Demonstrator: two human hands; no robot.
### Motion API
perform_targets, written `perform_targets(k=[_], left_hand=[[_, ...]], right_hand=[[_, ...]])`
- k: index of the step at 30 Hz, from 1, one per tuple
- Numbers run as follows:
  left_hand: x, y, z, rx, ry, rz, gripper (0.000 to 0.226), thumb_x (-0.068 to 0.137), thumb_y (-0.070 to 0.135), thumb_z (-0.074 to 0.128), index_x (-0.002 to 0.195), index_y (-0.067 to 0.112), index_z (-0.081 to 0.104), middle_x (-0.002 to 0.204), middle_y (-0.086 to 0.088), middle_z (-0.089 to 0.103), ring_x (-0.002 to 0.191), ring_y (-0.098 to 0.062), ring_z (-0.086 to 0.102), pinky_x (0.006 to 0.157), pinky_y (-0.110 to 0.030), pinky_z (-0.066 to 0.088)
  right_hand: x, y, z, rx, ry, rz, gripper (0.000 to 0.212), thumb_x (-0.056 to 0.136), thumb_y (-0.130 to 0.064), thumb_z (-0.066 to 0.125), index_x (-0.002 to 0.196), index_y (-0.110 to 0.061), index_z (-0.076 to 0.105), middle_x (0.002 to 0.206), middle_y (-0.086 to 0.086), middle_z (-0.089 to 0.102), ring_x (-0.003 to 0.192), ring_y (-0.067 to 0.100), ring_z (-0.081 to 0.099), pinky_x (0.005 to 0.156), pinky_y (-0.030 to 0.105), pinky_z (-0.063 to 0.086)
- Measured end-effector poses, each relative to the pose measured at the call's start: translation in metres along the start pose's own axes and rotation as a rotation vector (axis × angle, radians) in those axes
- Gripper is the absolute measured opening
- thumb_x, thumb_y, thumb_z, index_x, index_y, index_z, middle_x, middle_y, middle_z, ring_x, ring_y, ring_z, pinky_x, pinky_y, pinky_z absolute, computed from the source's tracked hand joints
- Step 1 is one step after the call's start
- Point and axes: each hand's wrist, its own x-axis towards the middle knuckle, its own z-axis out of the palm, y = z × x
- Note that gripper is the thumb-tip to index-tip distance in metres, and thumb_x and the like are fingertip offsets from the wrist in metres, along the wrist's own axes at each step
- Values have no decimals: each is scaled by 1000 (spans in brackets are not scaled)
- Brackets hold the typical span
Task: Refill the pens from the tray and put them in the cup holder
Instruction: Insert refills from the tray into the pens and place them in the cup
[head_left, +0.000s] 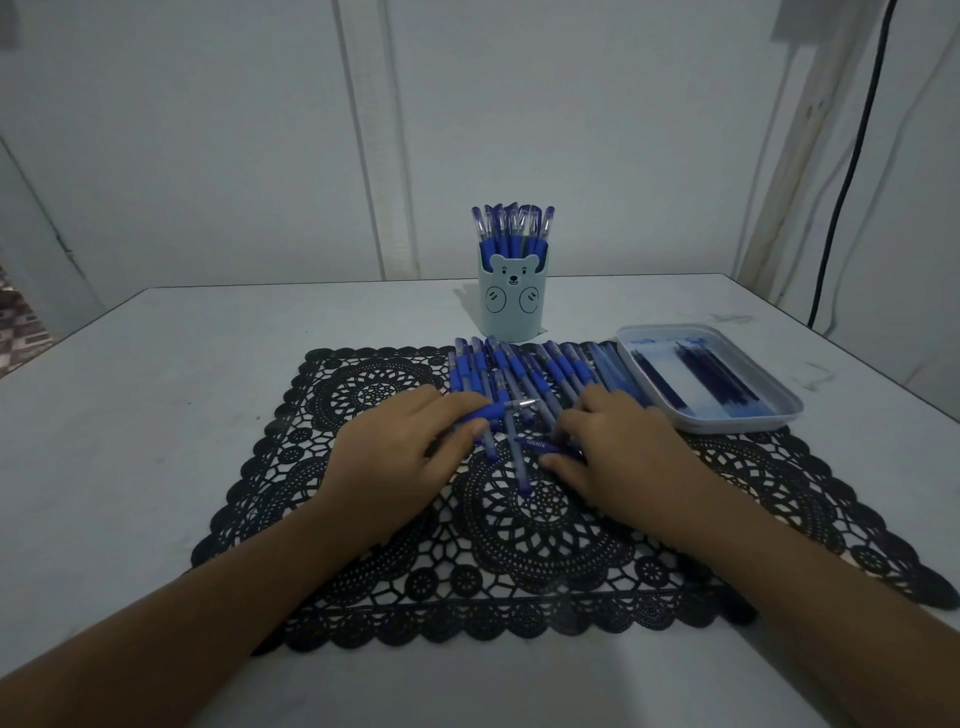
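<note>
A pile of blue pens (524, 371) lies on a black lace mat (498, 540). My left hand (400, 447) grips the blue grip section of a pen front part (506, 408), its tip pointing right. My right hand (618, 447) pinches a clear pen barrel (535, 445) lying on the mat. Behind the pile stands a pale bear-face cup holder (511, 306) with several capped pens (511, 226) upright in it. A white tray (779, 402) at the right holds dark refills (714, 371).
Everything sits on a white table (156, 415) against a white wall. A black cable (852, 166) hangs down the wall at the back right. One loose pen (519, 470) lies between my hands on the mat.
</note>
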Motion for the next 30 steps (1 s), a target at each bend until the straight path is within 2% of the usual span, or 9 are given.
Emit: perform_targets(k=[3, 5, 7, 9, 12, 17, 21, 25, 30], left_hand=[[0, 0, 2, -13, 32, 39, 28, 91, 29, 42, 102, 14, 64, 80, 6, 61, 69, -5, 49, 64, -22, 39], [0, 0, 3, -23, 24, 49, 27, 91, 26, 41, 101, 12, 62, 81, 4, 61, 69, -6, 47, 65, -24, 38], [-1, 1, 3, -36, 5, 55, 26, 91, 26, 41, 103, 12, 61, 83, 4, 59, 71, -3, 46, 65, -19, 39], [-2, 1, 3, -24, -8, 72, 26, 91, 25, 42, 103, 12, 61, 84, 5, 58, 70, 0, 43, 64, -13, 37], [-2, 2, 2, -12, -11, 79, 27, 91, 25, 41, 104, 12, 61, 84, 7, 58, 70, 3, 39, 63, -9, 35], [-3, 3, 2, -44, 42, 14, 28, 90, 29, 40, 102, 15, 61, 82, 11, 56, 70, -4, 47, 61, -21, 41], [-2, 4, 1, -25, 43, 10, 28, 89, 29, 40, 101, 15, 62, 80, 12, 56, 69, -6, 47, 62, -21, 42], [-2, 6, -1, -15, -6, 46, 27, 90, 28, 42, 102, 15, 62, 80, 11, 55, 68, 3, 37, 61, -4, 35], [-3, 4, 1, -41, -53, 111, 27, 92, 27, 41, 104, 15, 61, 83, 8, 58, 69, 4, 39, 59, -12, 37]], right_hand=[[1, -2, 1, 116, 76, -18, 26, 92, -39, 47, 107, -20, 56, 107, -2, 52, 105, 15, 47, 90, 33, 42], [2, -1, -2, 286, 147, 19, 18, 92, -34, 48, 101, -20, 54, 96, -4, 58, 91, 12, 53, 80, 24, 46], [2, -2, -7, 494, 163, 51, 7, 91, -31, 51, 95, -25, 53, 89, -6, 60, 78, 3, 53, 66, 8, 42], [1, -5, -12, 636, 140, 27, 6, 90, -26, 54, 90, -32, 54, 83, -4, 61, 65, -2, 49, 60, 4, 38], [0, -9, -13, 729, 89, -29, 13, 89, -22, 55, 87, -35, 56, 79, 9, 63, 59, 1, 45, 59, 10, 38], [4, -4, -11, 900, 168, 148, 12, 90, -18, 51, 84, -24, 59, 68, -5, 55, 57, 0, 49, 57, 13, 42], [5, -3, -12, 1170, 121, 200, 13, 93, -14, 46, 88, -17, 58, 65, -2, 56, 53, 2, 55, 52, 19, 49], [3, -7, -9, 1014, 3, 66, 12, 93, -20, 49, 88, -25, 59, 68, -5, 61, 58, 2, 58, 57, 19, 50], [-2, -13, -6, 846, -104, -84, 15, 91, -22, 53, 80, -29, 58, 65, -10, 62, 59, -2, 58, 63, 12, 45]])
